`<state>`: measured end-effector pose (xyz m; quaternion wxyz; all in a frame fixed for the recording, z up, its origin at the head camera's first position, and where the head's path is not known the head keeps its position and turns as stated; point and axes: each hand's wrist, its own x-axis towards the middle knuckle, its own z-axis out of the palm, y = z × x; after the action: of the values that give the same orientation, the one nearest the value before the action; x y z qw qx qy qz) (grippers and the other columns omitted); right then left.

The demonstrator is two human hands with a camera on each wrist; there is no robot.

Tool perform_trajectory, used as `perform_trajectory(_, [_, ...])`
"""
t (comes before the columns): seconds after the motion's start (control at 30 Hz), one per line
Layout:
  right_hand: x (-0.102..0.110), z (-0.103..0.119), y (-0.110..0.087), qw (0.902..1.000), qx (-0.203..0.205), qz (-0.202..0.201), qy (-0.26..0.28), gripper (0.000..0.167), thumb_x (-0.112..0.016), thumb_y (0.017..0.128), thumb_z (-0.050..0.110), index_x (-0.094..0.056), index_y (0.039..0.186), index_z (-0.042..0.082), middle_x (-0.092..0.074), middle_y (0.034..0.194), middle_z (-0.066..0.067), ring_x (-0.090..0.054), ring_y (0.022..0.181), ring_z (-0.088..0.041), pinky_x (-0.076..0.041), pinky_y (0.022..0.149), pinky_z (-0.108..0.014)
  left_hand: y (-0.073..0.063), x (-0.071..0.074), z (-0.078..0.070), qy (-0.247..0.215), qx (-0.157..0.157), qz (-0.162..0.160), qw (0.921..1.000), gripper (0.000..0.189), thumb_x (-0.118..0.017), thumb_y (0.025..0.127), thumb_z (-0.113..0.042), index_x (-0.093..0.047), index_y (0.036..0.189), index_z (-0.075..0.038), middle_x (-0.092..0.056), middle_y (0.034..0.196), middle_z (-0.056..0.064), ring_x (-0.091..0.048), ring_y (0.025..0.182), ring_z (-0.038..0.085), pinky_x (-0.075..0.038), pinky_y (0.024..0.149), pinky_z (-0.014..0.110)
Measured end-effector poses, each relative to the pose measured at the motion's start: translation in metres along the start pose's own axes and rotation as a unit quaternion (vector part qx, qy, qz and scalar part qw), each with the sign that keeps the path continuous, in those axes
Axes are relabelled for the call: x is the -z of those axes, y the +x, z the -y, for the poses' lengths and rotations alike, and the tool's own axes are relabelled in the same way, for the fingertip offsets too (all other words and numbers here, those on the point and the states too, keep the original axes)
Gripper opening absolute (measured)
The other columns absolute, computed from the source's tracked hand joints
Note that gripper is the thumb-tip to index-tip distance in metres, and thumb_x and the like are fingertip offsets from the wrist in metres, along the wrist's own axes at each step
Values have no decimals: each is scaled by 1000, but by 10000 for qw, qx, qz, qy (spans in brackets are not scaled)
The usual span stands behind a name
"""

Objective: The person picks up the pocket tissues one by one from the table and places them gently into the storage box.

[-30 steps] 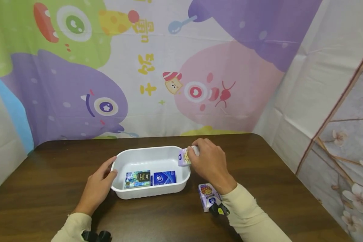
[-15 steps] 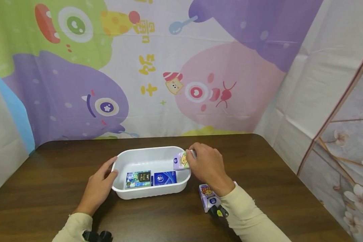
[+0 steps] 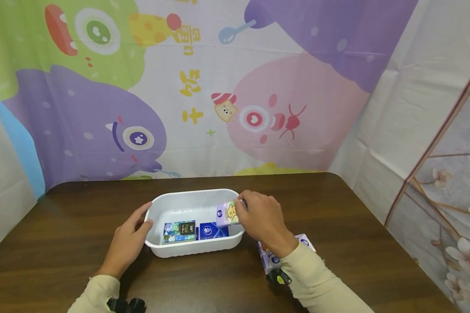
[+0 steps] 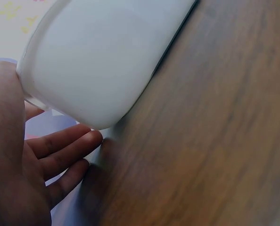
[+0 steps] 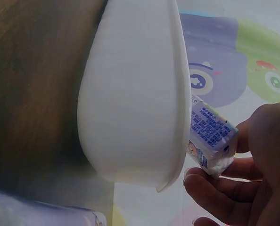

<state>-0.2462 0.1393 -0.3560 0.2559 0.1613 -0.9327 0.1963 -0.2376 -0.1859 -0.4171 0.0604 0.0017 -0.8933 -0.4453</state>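
Note:
A white plastic tub (image 3: 193, 249) stands on the table. My left hand (image 3: 127, 239) holds its left end, thumb and index finger over the rim; in the left wrist view other fingers (image 4: 67, 153) rest relaxed against the outer wall. My right hand (image 3: 262, 217) pinches a small lilac tissue pack (image 3: 224, 214) with a yellow cartoon figure, tilted over the tub's right end. The pack (image 5: 213, 134) shows its printed side in the right wrist view. Inside the tub lie a blue tissue pack (image 3: 211, 231), partly covered by the held one, and a multicoloured pack (image 3: 176, 232) with a black label.
Lilac tissue packs (image 3: 305, 240) lie on the brown table (image 3: 203, 282) beneath my right forearm, partly hidden by it. A cartoon-printed cloth (image 3: 196, 143) hangs behind the table, and a pale flowered cloth (image 3: 446, 208) hangs at the right.
My right hand has moved left and slightly nearer with the tissue pack, from the tub's right rim to above the blue pack. My left hand stays at the rim.

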Motion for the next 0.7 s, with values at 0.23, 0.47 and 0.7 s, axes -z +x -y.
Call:
perform_trajectory(0.23, [-3, 2, -1, 9999, 131, 11, -52, 22, -61, 98, 29, -75, 94, 12, -69, 77, 5, -60, 65, -13, -49, 62, -34, 1, 0, -1, -26, -103, -58, 9999, 54, -45, 106, -34, -35, 157, -20, -55, 136, 26, -51, 125, 42, -37, 102, 63])
perform_trajectory(0.47, [-6, 3, -3, 9996, 262, -20, -34, 20, -63, 97, 28, -76, 95, 12, -69, 77, 6, -58, 62, -11, -46, 59, -31, 1, 0, -2, -14, -26, 0, 10000, 55, -44, 106, -35, -34, 158, -20, -54, 138, 26, -50, 127, 42, -37, 102, 64])
perform_trajectory(0.7, [-12, 6, -5, 9991, 412, 20, -132, 19, -63, 96, 27, -76, 93, 14, -70, 77, 8, -61, 64, -9, -46, 60, -31, 0, 0, -1, -53, -21, 13, 10000, 55, -44, 106, -35, -34, 158, -20, -54, 138, 27, -50, 126, 42, -37, 103, 64])
